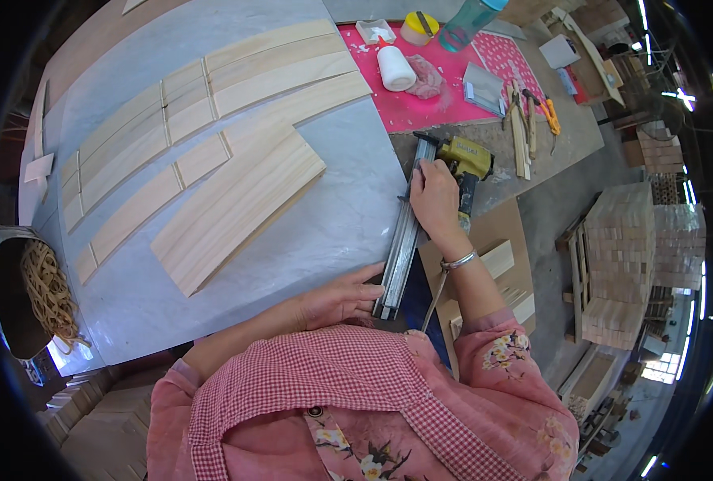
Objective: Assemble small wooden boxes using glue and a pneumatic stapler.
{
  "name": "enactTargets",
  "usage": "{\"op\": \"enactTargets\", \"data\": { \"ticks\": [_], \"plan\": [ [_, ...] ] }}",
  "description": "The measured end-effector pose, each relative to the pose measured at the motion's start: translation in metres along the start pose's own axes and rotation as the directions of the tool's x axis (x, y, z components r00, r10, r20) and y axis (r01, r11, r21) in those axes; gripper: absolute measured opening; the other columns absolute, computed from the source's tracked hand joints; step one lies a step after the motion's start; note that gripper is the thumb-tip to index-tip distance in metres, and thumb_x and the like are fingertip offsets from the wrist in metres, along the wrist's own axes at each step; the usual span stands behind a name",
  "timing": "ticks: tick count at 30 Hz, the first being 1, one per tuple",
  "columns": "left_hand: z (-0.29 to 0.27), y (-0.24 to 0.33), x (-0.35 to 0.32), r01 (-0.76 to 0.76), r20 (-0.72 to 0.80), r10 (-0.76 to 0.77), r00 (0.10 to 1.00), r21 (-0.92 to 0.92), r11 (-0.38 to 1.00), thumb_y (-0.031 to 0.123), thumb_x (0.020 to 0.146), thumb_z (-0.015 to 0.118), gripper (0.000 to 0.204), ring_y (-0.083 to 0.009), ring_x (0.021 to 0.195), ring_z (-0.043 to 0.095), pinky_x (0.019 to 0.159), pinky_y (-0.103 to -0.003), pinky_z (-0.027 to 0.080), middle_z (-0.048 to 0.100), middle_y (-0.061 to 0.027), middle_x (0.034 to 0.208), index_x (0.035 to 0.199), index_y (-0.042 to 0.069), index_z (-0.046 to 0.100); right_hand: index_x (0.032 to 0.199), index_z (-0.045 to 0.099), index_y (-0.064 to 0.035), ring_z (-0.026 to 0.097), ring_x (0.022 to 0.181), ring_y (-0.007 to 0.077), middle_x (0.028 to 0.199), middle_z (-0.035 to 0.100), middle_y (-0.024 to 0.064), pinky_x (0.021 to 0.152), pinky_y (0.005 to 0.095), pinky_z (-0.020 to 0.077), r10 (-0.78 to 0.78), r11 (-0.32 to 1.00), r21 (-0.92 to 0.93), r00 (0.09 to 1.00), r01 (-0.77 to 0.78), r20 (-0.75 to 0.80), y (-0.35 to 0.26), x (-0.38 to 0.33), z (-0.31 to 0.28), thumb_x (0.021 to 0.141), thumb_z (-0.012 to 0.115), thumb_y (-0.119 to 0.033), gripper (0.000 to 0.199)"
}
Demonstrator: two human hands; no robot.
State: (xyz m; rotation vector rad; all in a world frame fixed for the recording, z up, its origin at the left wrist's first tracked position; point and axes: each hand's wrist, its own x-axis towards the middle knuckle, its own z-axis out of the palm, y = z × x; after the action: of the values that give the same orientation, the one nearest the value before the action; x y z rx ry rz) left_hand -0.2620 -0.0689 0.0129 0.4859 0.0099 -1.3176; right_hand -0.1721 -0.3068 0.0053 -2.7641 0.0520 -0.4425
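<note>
Head view of a pale grey sheet-covered desk (324, 224), taken here as the landmark. On its middle lies a broad panel of pale wooden slats joined edge to edge (236, 208); beyond that panel, toward the far side of the desk, lie further narrow pale wooden strips (204, 96) in rows, some touching, some apart. Off the left edge of the desk sits a dark bowl-shaped container of tan rubber bands (40, 293). At the far right corner of the desk lies a pink mat (445, 104) carrying a white cylindrical glue bottle (394, 66), a crumpled pink rag (427, 78), a round yellow tape roll (419, 27) and a teal plastic bottle (469, 22). Right of the mat lie short wooden sticks (519, 132) and orange-handled pliers (550, 115). Nothing lies between the hands and the tool.

The yellow and black pneumatic nail gun (461, 164) stands just off the right edge of the desk, its long grey metal magazine (403, 240) running along that edge toward the person. Below it lies a brown board (489, 232) with small pale wooden blocks (501, 260).

The right hand (435, 200), a silver bangle at its wrist, lies over the tool's handle with its grip closed around it, fingers curled toward the magazine. The left hand (336, 298) rests flat at the near edge of the desk, its grip wide and holding nothing, fingertips touching the near end of the magazine. Both forearms emerge from pink floral sleeves.
</note>
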Motion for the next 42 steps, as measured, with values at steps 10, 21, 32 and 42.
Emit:
{"op": "enactTargets", "data": {
  "ticks": [10, 21, 32, 42],
  "plan": [
    [0.006, -0.014, -0.005, -0.039, -0.166, 0.164, 0.972, 0.577, 0.816, 0.023, 0.095, 0.067, 0.082, -0.0172, 0.091, 0.064, 0.085, -0.03, 0.053, 0.058, -0.0155, 0.12, 0.16, 0.006, 0.019, 0.105, 0.063, 0.0016, 0.058, 0.086, 0.0375, 0.096, 0.06, 0.019, 0.076, 0.0454, 0.0504, -0.019, 0.999, -0.031, 0.994, 0.016, -0.108, 0.028, 0.008, -0.02, 0.087, 0.067, -0.015, 0.025],
    [0.025, -0.003, -0.014, 0.038, 0.171, 0.511, 0.842, 0.927, -0.372, 0.024, 0.085, 0.077, 0.039, -0.03, 0.084, 0.062, 0.075, -0.04, 0.05, 0.059, -0.0092, 0.107, 0.111, 0.008, 0.052, 0.109, 0.059, 0.0028, 0.06, 0.068, 0.0155, 0.087, 0.065, 0.0129, 0.06, 0.0268, 0.0508, 0.567, 0.458, 0.571, 0.719, -0.681, 0.402, 0.053, -0.018, -0.05, 0.092, 0.071, -0.018, 0.029],
    [0.016, 0.004, -0.046, 0.165, 0.341, 0.721, 0.603, 0.831, -0.532, 0.028, 0.08, 0.078, 0.039, -0.0286, 0.11, 0.056, 0.095, -0.042, 0.042, 0.059, -0.0088, 0.117, 0.107, 0.012, 0.056, 0.112, 0.057, -0.0001, 0.058, 0.061, 0.0123, 0.081, 0.063, 0.0059, 0.055, 0.0239, 0.0481, 0.354, 0.673, 0.705, 0.935, -0.225, -0.039, -0.083, -0.062, -0.131, 0.09, 0.073, -0.011, 0.029],
    [-0.025, 0.044, -0.207, 0.671, 0.116, 0.954, 0.278, 0.687, -0.279, 0.026, 0.066, 0.087, 0.056, -0.0364, 0.129, 0.051, 0.11, -0.048, 0.035, 0.054, -0.02, 0.139, 0.108, 0.009, 0.055, 0.108, 0.068, 0.004, 0.064, 0.073, 0.0133, 0.091, 0.074, 0.0083, 0.066, 0.0266, 0.0514, 0.081, 0.922, 0.312, 0.903, -0.228, 0.422, -0.164, -0.044, -0.134, 0.083, 0.078, -0.003, 0.028]
  ]
}}
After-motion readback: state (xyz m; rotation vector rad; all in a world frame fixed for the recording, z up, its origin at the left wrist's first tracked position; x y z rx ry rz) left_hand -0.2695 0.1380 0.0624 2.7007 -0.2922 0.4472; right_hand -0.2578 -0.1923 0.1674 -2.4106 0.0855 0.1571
